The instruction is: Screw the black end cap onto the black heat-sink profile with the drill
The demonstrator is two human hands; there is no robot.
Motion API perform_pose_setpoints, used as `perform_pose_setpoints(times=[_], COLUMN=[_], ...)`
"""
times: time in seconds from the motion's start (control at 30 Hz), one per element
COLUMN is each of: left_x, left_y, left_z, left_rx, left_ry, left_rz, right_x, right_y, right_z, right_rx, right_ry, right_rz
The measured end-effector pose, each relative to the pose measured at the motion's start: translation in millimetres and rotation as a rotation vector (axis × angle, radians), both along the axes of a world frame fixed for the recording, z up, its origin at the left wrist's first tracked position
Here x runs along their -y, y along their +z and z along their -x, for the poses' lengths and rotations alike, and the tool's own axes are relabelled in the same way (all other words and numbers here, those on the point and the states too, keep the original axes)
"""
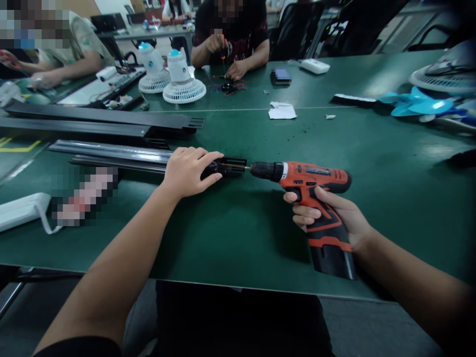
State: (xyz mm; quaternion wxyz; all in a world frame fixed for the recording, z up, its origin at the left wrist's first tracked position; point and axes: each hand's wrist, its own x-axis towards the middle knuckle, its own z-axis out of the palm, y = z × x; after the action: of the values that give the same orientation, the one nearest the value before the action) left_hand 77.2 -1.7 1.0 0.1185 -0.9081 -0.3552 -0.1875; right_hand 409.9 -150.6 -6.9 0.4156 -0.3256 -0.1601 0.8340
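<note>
My right hand [338,213] is wrapped round the grip of an orange and black cordless drill [312,178], a finger by its trigger. The drill lies level and points left, its thin bit touching or almost touching the black slotted end [235,164] of a long part. On that part's end, my left hand [189,171] is closed from above, thumb on the near side and fingers over the far side. Long shiny dark bars [115,151] run leftward from under my left hand. What lies beneath my palm is hidden.
Long black panels [74,121] lie behind the bars. White fans [183,79] stand farther back, near two people at work; one holds a screwdriver [223,47]. White paper [282,110] and blue fan blades [416,103] lie on the green table [223,238]. A white strapped object [24,210] is at left.
</note>
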Motion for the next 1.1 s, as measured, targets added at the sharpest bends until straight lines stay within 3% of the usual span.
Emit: perform_pose_setpoints(times=[1.1], left_x=[-2.1], left_y=[-3.2], left_z=[0.0], left_rx=[0.001], left_ry=[0.031], left_rz=[0.010], right_x=[-0.4], right_y=[-1.6], right_z=[-1.1], right_rx=[0.029], right_ry=[-0.041], right_rz=[0.061])
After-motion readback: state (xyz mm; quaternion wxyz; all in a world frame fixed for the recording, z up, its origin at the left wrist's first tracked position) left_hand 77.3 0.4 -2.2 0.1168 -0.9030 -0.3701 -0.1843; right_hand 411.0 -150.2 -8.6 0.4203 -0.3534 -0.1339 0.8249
